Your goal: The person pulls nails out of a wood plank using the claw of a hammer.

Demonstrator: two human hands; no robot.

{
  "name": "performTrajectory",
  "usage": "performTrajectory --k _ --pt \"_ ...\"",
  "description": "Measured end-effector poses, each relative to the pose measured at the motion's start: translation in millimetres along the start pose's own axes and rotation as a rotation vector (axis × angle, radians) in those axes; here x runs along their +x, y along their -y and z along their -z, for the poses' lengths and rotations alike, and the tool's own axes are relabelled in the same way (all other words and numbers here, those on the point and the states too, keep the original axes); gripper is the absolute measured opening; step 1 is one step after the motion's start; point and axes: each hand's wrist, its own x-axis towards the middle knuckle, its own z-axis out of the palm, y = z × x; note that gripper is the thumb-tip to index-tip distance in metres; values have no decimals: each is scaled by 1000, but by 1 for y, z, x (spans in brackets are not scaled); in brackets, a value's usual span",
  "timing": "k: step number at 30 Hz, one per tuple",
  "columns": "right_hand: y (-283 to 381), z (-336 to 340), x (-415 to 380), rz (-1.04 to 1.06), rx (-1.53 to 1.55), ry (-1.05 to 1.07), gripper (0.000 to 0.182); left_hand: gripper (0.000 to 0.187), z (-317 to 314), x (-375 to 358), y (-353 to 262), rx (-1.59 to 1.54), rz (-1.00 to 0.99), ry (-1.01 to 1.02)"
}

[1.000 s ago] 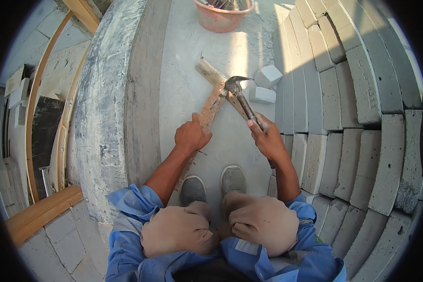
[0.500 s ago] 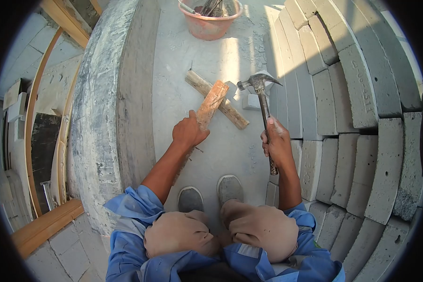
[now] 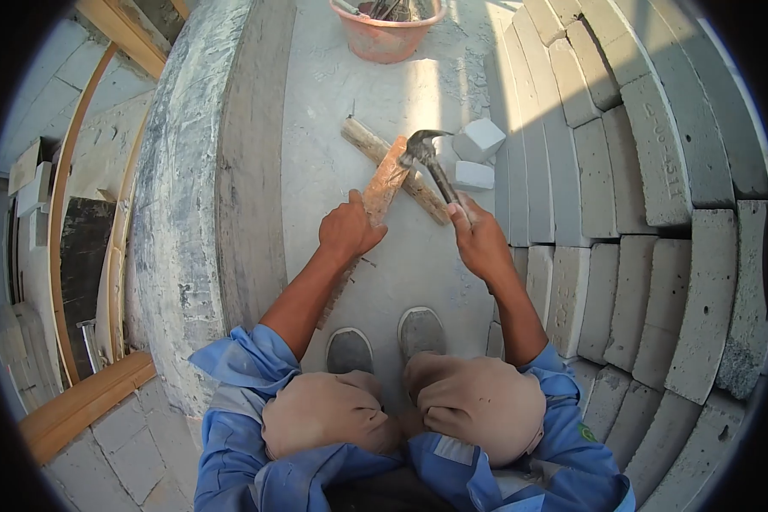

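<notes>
My left hand (image 3: 348,229) is wrapped round a wooden strip (image 3: 387,181) with an orange-stained face; its lower part runs back under my forearm, where nails stick out. The strip's far end lies across a second, weathered piece of wood (image 3: 428,198) on the floor, which has a nail standing at its far end. In my right hand (image 3: 481,237) is a claw hammer (image 3: 436,175), gripped by its dark handle. The hammer head overlaps the far end of the orange strip in this view.
Two pale block pieces (image 3: 478,142) lie just beyond the hammer. Stacked grey blocks (image 3: 648,162) rise along the right, and a long concrete ledge (image 3: 252,162) runs on the left. An orange-pink tub (image 3: 384,43) with tools stands ahead. Timber (image 3: 90,397) lies at far left.
The hammer has swung left and down from beside the wood to the strip's far end. My right hand has moved with it; my left hand keeps its grip.
</notes>
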Motion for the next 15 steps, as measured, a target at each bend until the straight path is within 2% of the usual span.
performTrajectory --k 1,4,6,8,9,11,13,14,15 --pt "-7 -8 -3 -144 -19 183 44 69 -9 -6 2 4 -12 8" --pt "-4 16 -10 -182 166 184 45 64 -3 6 10 25 -10 -64" --pt "33 45 -7 -175 318 -5 48 61 -6 -6 6 29 -35 -50" --pt "76 69 1 -102 472 -325 50 59 -2 -4 4 29 -35 -69" --pt "82 75 5 -106 477 -323 50 62 -5 -10 4 20 -21 -42" --pt "85 85 18 187 691 -646 51 65 -6 -7 4 8 -17 -13" --pt "55 55 8 13 529 -434 47 71 -4 -7 2 -12 -17 3" --pt "24 37 5 -14 264 -155 45 71 -8 -6 1 -15 -21 0" --pt "15 29 -1 -28 145 -21 44 72 -13 -3 4 -10 -22 -3"
